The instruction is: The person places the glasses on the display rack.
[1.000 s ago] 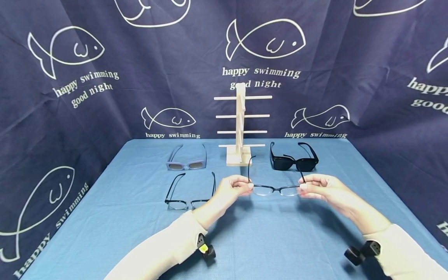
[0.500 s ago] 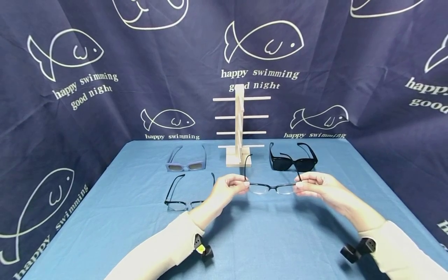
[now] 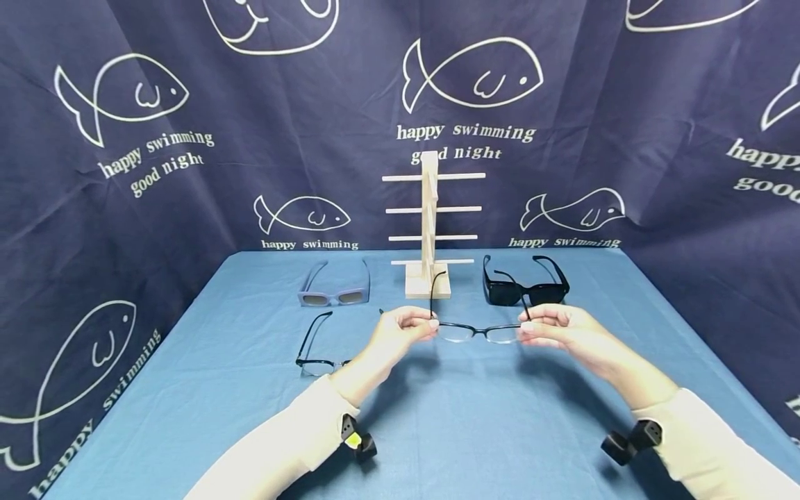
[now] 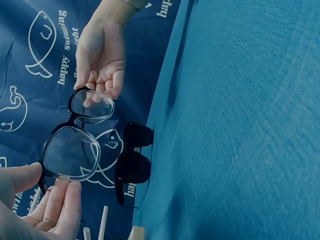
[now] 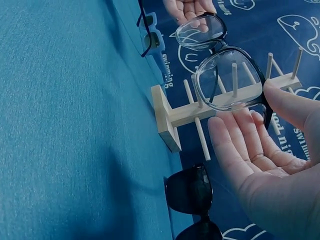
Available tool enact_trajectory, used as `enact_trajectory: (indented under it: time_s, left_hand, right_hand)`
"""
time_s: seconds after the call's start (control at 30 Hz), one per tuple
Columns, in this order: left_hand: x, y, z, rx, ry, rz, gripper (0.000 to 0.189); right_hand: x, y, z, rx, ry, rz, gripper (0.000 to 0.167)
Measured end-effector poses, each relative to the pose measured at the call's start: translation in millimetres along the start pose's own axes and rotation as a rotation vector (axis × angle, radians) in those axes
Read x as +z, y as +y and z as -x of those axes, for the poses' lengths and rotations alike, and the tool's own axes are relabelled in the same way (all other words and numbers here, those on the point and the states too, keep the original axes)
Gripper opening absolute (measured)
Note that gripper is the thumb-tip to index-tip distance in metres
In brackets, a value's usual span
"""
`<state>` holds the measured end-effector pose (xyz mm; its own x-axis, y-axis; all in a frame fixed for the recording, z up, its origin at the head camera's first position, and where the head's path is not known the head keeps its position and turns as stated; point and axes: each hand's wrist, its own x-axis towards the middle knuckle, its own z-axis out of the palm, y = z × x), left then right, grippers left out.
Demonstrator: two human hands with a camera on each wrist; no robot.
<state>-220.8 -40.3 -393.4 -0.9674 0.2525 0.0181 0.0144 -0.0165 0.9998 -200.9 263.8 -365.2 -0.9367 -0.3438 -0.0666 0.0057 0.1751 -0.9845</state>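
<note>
Both hands hold one pair of black half-rimmed eyeglasses (image 3: 478,332) above the table, lenses toward me and temples spread open toward the back. My left hand (image 3: 395,336) pinches the left hinge corner between thumb and fingers. At the right hinge corner my right hand (image 3: 565,331) does the same. In the left wrist view, the clear lens (image 4: 72,152) sits beside my left thumb. The right wrist view has the frame's corner between thumb and fingers of my right hand (image 5: 265,145). Beyond the glasses stands a wooden display rack (image 3: 429,222) with several crossbars.
Black sunglasses (image 3: 526,292) lie at the back right, behind my right hand. Purple sunglasses (image 3: 334,297) lie at the back left. Another pair of dark-framed eyeglasses (image 3: 317,366) is partly covered by my left arm. A fish-printed curtain (image 3: 325,125) hangs behind the blue table (image 3: 475,430).
Both hands have carried the eyeglasses a short way left and slightly farther back, toward the rack. My left arm now covers more of the eyeglasses lying on the table.
</note>
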Motion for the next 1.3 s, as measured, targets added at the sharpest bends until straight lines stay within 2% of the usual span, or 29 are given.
enact_trajectory:
  time_s: [0.43, 0.6, 0.83, 1.07, 1.3]
  left_hand:
    - [-9.8, 3.1, 4.5, -0.010, 0.023, -0.029, 0.029]
    - [-14.5, 2.6, 3.4, -0.012, 0.043, -0.027, 0.028]
    - [-21.7, 3.3, -1.9, 0.018, 0.066, -0.028, 0.028]
    - [-27.1, 4.0, -4.2, -0.002, 0.086, -0.020, 0.025]
    - [-32.8, 2.4, -7.9, -0.006, 0.084, -0.024, 0.028]
  right_hand:
    - [9.7, -1.6, -4.6, -0.017, -0.020, -0.044, 0.045]
    - [14.0, -2.0, -9.4, -0.047, -0.026, -0.060, 0.046]
    - [18.1, -4.3, -18.4, -0.058, -0.016, -0.071, 0.048]
    - [23.5, -6.2, -24.3, -0.036, -0.001, -0.082, 0.051]
    - [28.3, -5.1, -31.7, -0.050, 0.017, -0.081, 0.050]
